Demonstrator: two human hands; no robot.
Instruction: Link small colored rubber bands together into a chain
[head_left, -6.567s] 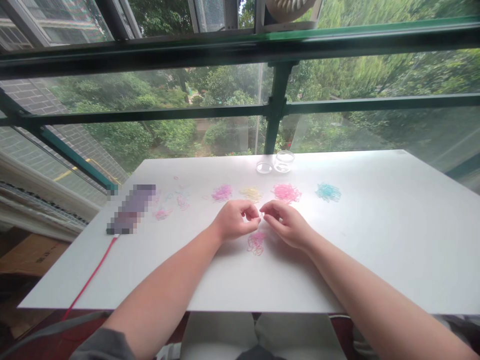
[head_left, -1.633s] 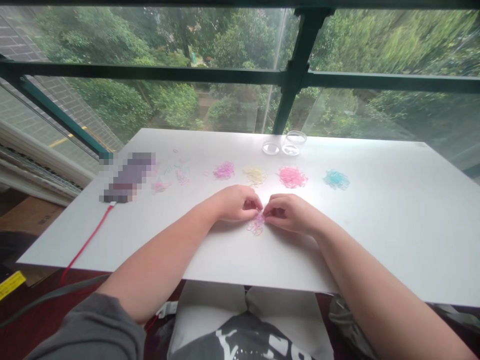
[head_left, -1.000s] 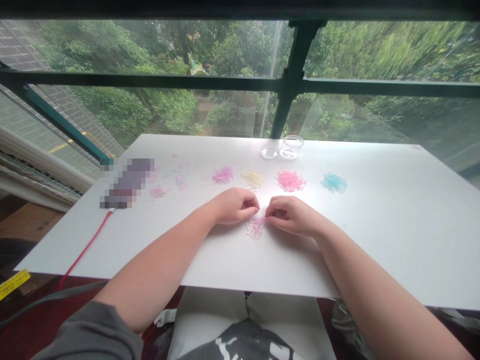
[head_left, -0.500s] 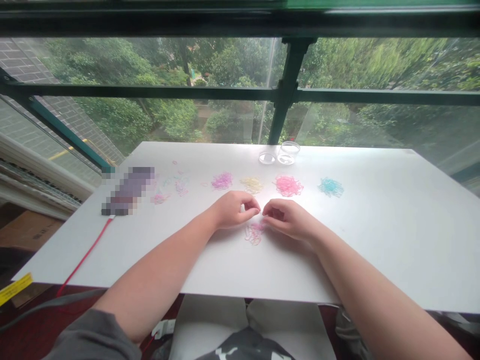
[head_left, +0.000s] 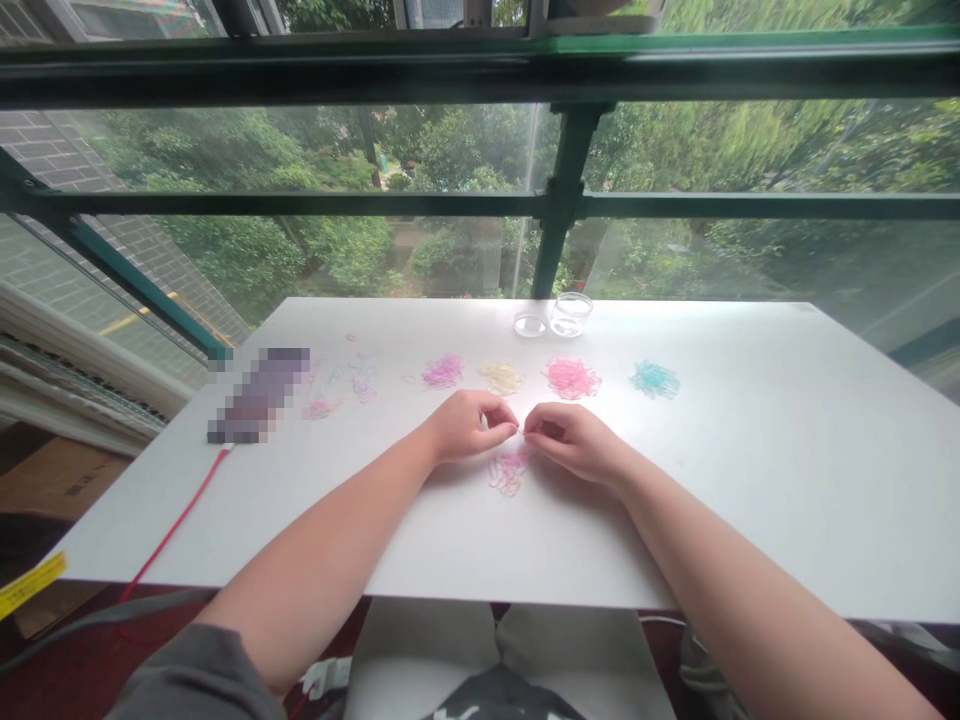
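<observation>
Left hand (head_left: 469, 424): fingers pinched shut; what they grip, cannot tell.
Mixed bands (head_left: 508, 470): on the table (head_left: 750, 480), just below both sets of fingertips.
Right hand (head_left: 574, 440): fingers curled, pinched; contents unclear.
Pink pile (head_left: 572, 378): beyond fingers.

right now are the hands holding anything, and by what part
Cannot be told: left hand and right hand pinch fingertips together above the mixed band pile; anything between them is too small.

Your left arm (head_left: 322, 560) is bare up to a grey sleeve (head_left: 187, 675) pushed above the elbow; your right arm (head_left: 750, 590) and both hands are bare, ringless.
</observation>
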